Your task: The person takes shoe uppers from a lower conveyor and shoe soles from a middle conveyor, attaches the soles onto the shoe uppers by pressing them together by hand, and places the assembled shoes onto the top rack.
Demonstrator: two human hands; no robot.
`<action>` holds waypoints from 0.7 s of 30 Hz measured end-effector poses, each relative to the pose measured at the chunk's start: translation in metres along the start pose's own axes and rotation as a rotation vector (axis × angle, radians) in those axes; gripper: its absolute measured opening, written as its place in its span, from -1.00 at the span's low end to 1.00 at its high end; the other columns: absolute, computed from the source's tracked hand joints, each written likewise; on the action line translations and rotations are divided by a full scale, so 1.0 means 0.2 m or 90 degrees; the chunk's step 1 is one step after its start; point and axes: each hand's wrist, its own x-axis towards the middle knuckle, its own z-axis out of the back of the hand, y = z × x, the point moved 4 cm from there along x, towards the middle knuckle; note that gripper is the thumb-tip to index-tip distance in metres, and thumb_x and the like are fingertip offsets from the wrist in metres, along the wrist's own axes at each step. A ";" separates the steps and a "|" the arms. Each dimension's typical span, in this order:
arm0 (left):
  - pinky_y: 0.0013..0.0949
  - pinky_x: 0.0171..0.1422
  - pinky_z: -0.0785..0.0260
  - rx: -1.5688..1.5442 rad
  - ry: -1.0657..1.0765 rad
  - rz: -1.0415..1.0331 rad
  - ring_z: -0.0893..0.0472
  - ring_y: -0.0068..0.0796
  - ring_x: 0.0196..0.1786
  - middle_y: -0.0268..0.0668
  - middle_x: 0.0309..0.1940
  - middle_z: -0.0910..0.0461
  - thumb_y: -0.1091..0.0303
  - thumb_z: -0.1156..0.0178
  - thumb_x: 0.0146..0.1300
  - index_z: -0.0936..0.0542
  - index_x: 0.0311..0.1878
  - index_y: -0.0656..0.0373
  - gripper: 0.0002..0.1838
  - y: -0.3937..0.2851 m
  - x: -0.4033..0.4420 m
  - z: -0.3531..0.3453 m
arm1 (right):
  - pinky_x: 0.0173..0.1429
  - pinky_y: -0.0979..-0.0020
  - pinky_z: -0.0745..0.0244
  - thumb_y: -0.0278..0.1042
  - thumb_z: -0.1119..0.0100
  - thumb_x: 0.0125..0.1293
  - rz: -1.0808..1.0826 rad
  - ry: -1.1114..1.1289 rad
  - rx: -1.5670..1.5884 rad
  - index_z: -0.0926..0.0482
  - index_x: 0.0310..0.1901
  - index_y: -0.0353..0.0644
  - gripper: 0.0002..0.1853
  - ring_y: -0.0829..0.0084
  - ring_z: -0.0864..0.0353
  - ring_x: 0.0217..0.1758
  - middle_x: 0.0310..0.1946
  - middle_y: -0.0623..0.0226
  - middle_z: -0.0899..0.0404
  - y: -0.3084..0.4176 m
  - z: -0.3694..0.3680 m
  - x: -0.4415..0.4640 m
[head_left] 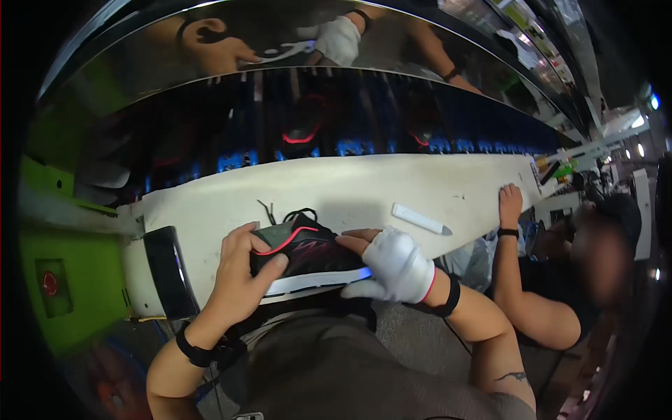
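A black sneaker with pink-red trim and a white sole is held on its side edge near me, above the front of the white worktable. My left hand, bare, wraps the heel end, its thumb along the near side and its fingers over the collar. My right hand wears a white glove with bare fingertips showing. It grips the toe end, fingers on the upper and thumb low by the sole. Black laces stick up from the far side of the shoe. The shoe's underside is hidden.
On the white worktable lies a white tube with a grey tip. A black glossy panel stands at the left. Several shoes sit on the dark rack behind. A co-worker's hand rests on the table's right end.
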 end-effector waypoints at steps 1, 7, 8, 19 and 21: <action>0.01 0.47 -0.29 0.003 -0.050 -0.017 -0.43 0.11 0.37 0.11 0.29 -0.51 0.18 -0.48 0.30 -0.47 -0.14 0.21 -0.60 -0.04 0.01 -0.03 | 0.06 0.07 -0.62 0.35 -0.33 0.32 0.015 -0.006 0.039 -0.62 0.30 -0.32 -0.17 -0.05 -0.76 -0.06 0.00 -0.02 -0.73 -0.04 0.00 -0.04; -0.03 0.35 -0.34 0.087 -0.114 -0.021 -0.49 0.06 0.22 0.06 0.18 -0.56 0.21 -0.46 0.34 -0.44 -0.17 0.21 -0.62 -0.07 0.02 -0.09 | 0.11 0.05 -0.61 0.26 -0.36 0.32 -0.025 -0.031 0.044 -0.65 0.27 -0.25 -0.27 -0.08 -0.74 0.00 0.07 -0.03 -0.73 -0.01 -0.04 -0.06; -0.07 0.37 -0.33 0.086 -0.088 0.002 -0.48 0.01 0.23 0.04 0.20 -0.54 0.23 -0.44 0.36 -0.43 -0.18 0.20 -0.64 -0.08 0.03 -0.07 | 0.12 0.05 -0.61 0.24 -0.36 0.32 -0.054 -0.025 0.049 -0.65 0.26 -0.23 -0.29 -0.08 -0.74 0.00 0.06 -0.02 -0.74 -0.01 -0.04 -0.05; -0.13 0.42 -0.35 -0.288 -0.132 0.054 -0.62 -0.17 0.25 -0.11 0.05 -0.72 0.25 -0.35 0.48 -0.60 -0.26 0.23 -0.74 0.17 0.01 -0.02 | 0.15 0.22 -0.63 -0.08 -0.85 -0.28 -0.272 -0.260 0.332 -0.60 0.07 -0.17 -0.17 0.21 -0.75 -0.03 -0.08 0.17 -0.72 -0.26 -0.33 -0.26; -0.14 0.42 -0.35 -0.407 -0.092 0.092 -0.62 -0.23 0.26 -0.14 0.05 -0.73 0.20 -0.29 0.55 -0.62 -0.22 0.25 -0.71 0.09 0.07 0.05 | 0.10 0.23 -0.63 -0.04 -0.86 -0.33 -0.232 -0.380 0.283 -0.58 0.06 -0.19 -0.13 0.20 -0.73 -0.09 -0.13 0.13 -0.71 -0.22 -0.11 -0.19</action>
